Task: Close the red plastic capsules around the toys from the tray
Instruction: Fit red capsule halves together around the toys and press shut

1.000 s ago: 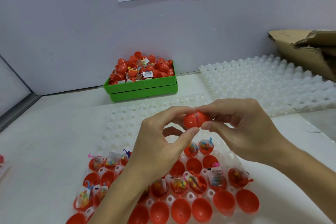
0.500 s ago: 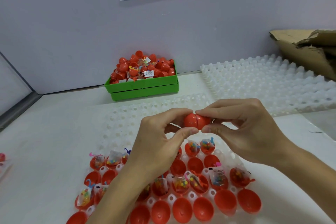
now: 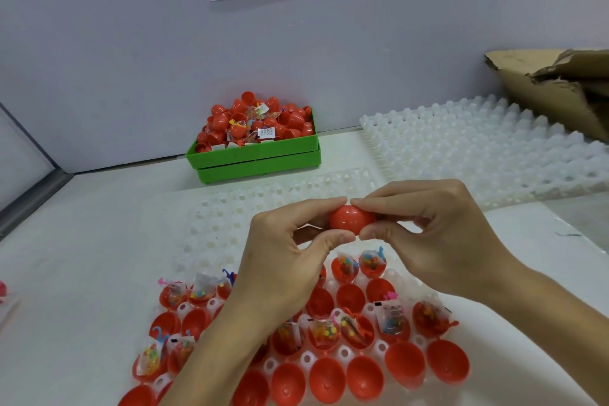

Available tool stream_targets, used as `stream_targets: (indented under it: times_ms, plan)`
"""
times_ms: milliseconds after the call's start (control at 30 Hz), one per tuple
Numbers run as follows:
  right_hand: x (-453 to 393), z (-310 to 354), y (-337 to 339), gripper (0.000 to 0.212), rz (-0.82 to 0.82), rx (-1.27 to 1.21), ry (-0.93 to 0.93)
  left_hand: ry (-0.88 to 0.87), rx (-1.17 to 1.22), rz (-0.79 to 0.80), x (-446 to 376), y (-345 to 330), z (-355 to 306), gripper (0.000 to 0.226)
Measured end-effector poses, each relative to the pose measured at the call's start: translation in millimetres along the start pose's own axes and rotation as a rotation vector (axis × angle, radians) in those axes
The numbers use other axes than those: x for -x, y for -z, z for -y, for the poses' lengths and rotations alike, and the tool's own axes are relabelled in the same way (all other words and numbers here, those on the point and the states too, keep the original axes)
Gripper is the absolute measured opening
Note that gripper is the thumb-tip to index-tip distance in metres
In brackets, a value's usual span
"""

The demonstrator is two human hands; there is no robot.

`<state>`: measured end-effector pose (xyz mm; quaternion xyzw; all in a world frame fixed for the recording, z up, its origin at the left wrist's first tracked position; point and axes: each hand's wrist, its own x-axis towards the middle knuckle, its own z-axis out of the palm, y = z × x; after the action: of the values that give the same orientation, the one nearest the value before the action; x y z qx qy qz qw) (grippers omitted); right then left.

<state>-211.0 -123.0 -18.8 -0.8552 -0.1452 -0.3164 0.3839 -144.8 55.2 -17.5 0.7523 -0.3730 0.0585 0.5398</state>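
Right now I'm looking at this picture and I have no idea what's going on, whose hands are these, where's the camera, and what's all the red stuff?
There is no machine here, just a person's two bare hands. The camera sits on the person's head, looking forward and down. The left hand and right hand pinch one red capsule between them, its halves pressed together. Below, a white tray holds open red capsule halves, some with small bagged toys inside. Farther back stands a green bin heaped with red capsules, with stacked white trays and torn cardboard to the right.
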Motion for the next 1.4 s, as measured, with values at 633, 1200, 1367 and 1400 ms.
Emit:
stream_targets:
  times_ms: [633, 1200, 1367, 1400]
  plan:
    - [0.2, 1.1, -11.7, 0.038, -0.11, -0.406, -0.275, 0.048, 0.024, 0.016, -2.3, 4.7, 1.6, 0.032]
    - [1.2, -2.0, -13.8, 0.039, -0.089, -0.347, -0.242, -0.048, -0.093, 0.039, -1.2, 3.1, -0.3, 0.03]
    - [2.8, -5.3, -15.0, 0.044, -0.066, -0.336, -0.253, -0.13, -0.188, 0.072, -0.9, 0.3, 4.6, 0.02]
    - [2.8, -5.7, -15.0, 0.046, -0.062, -0.334, -0.255, -0.143, -0.199, 0.077, -0.8, -0.1, 5.0, 0.021]
